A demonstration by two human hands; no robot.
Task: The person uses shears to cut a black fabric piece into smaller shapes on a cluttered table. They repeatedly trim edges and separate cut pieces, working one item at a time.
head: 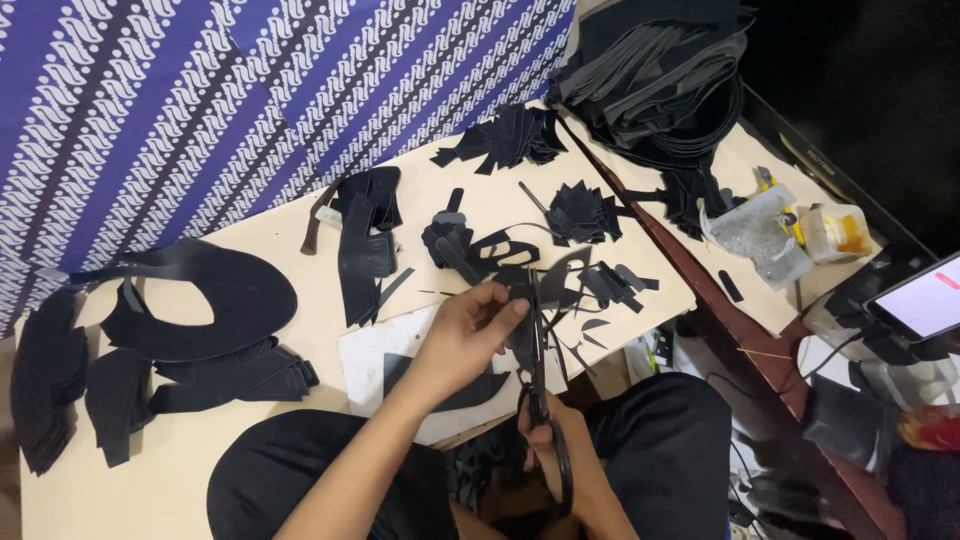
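Observation:
My left hand (463, 335) pinches a small black cut piece of material (520, 290) above the near edge of the low cream board (250, 440). My right hand (562, 440) grips the handles of black scissors (535, 350), whose blades point up and away into that piece. Thin black offcuts (590, 340) lie on the board just to the right of the blades. Below both hands are my knees in black trousers.
Stacks of black cut shapes (190, 340) lie at the left, more pieces (505, 135) at the back. A pile of black sheets (660, 70) sits at the far right. A plastic bag (755, 235), a small tub (835, 230) and a lit phone (925, 300) are at the right.

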